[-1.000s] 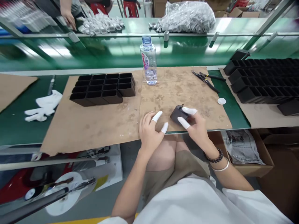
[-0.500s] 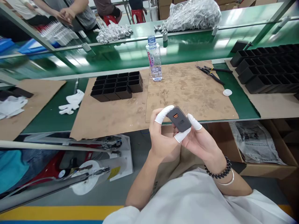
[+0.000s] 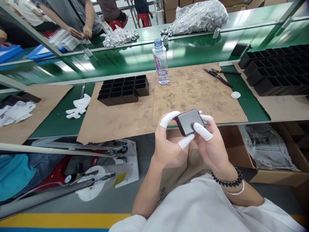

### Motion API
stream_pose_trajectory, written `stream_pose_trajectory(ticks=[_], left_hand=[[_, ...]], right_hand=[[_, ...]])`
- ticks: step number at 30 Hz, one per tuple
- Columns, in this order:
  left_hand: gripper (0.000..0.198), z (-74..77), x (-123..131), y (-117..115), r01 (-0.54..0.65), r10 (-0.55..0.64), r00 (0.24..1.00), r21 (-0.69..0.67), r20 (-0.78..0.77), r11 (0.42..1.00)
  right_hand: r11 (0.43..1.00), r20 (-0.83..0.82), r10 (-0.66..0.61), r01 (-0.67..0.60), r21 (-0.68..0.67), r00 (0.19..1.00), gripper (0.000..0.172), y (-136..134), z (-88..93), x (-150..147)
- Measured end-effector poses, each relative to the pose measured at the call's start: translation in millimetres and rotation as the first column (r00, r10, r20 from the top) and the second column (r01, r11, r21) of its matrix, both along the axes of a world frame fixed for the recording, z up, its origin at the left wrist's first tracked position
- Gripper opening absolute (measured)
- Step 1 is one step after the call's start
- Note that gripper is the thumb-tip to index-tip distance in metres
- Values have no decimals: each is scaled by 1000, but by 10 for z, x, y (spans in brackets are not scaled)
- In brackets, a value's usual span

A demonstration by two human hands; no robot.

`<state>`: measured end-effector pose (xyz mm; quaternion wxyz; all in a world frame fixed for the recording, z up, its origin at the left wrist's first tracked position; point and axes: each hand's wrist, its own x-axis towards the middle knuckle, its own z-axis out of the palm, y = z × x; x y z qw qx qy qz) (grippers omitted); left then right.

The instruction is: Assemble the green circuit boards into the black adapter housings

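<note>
A small dark grey charger block [image 3: 188, 121] is held up in front of me, just off the table's near edge, its flat side facing up. My left hand [image 3: 169, 145] pinches its left side with white finger cots on the thumb and forefinger. My right hand [image 3: 210, 145] wraps round its right side, a cotted thumb resting on top. Both hands grip it together above my lap.
A black tray of square cells [image 3: 124, 89] and a water bottle [image 3: 160, 62] stand on brown cardboard [image 3: 198, 100]. Pliers [image 3: 218, 76], a white cap [image 3: 235, 94] and more black trays [image 3: 277, 69] lie to the right. White gloves [image 3: 78, 106] lie left. Other people work at the far bench [image 3: 79, 29].
My right hand lifted the block off the cardboard and brought it toward me; my left hand joined it. The block has since turned, its orange port end no longer showing.
</note>
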<state>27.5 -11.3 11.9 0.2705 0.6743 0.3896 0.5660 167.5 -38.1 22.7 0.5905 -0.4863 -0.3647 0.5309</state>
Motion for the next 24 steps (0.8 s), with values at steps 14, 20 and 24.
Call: stream_pose_trajectory(ticks=[14,20,24], left_hand=[[62,-175,-199,158,387,-242,853,-250,463,887],[68,-224,-176,132,685,-246,674,-465,697,561],[65,-217,-88,78,460,-70,746,-437,662,773]], right_hand=[[899,447,303,-408,160,842,22,223,304,522],[749,484,384,-572,335,786,15,331,227,706],[937,451,15,-170,305,893,23,429,62,684]])
